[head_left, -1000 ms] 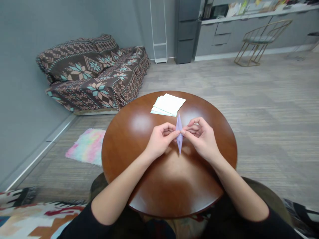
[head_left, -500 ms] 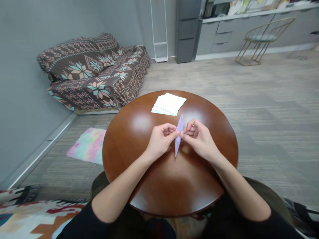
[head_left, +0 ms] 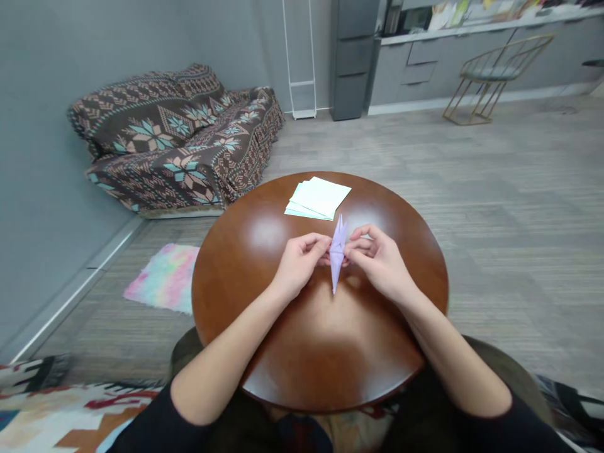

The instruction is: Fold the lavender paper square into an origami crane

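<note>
A folded purple origami paper, long and narrow with pointed ends, is held above the round table between my two hands. Its far end splits into two points; the near end tapers to a single tip. My left hand pinches its left edge, the thumb on the near face and the fingers curled behind. On the right edge, my right hand grips with thumb and fingers, the index finger bent and raised. Some fingertips are hidden behind the paper.
A fanned stack of pale square paper sheets lies at the far side of the brown round table. Beyond stand a patterned sofa and a gold wire chair. A pastel rug lies on the floor at left.
The purple paper has turned so its broader face shows, with its far points spread wider apart. My left thumb has drawn back from the middle to the left edge.
</note>
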A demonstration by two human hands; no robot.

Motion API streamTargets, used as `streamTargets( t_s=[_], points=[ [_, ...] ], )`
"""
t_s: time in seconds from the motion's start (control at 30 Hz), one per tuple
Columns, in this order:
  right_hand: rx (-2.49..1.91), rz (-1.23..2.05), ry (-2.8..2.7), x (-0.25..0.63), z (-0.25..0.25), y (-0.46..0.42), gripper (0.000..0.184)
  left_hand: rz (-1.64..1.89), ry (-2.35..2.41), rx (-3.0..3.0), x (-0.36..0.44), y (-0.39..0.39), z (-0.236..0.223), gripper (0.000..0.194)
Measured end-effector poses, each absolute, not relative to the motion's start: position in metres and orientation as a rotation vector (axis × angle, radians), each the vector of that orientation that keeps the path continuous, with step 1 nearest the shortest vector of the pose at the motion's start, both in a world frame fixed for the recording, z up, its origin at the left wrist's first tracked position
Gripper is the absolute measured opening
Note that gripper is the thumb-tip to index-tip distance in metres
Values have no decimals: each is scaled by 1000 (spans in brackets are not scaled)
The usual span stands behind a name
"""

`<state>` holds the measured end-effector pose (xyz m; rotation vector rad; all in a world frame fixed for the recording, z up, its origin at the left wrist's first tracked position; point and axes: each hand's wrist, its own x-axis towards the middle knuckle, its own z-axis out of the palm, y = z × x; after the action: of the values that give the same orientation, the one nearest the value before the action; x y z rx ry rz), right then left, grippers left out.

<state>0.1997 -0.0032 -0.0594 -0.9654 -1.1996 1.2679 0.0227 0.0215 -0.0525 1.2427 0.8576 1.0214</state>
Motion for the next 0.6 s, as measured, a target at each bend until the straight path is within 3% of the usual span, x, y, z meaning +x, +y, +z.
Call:
streamTargets(
  t_s=[0.13, 0.23, 0.37, 0.43, 0.53, 0.6],
  points=[
    [-1011, 1051, -1274, 201, -65, -2, 25, 1014, 942, 1247, 22, 21, -51, 40],
    [-1045, 656, -1471, 203, -64, -4, 18, 944, 928, 1093, 22, 19, -47, 48],
    [-954, 261, -1787, 204, -57, -10, 24, 962, 795, 1034, 22, 19, -44, 39],
    [-940, 284, -1805, 203, -55, -12, 26, 1008, 803, 1116, 22, 19, -45, 34],
    [-1021, 522, -1619, 200, -54, -13, 18, 1087, 889, 1251, 21, 21, -49, 41],
    [-1089, 713, -1473, 199, -56, -11, 27, 1122, 931, 1329, 21, 21, -50, 43]
  ],
)
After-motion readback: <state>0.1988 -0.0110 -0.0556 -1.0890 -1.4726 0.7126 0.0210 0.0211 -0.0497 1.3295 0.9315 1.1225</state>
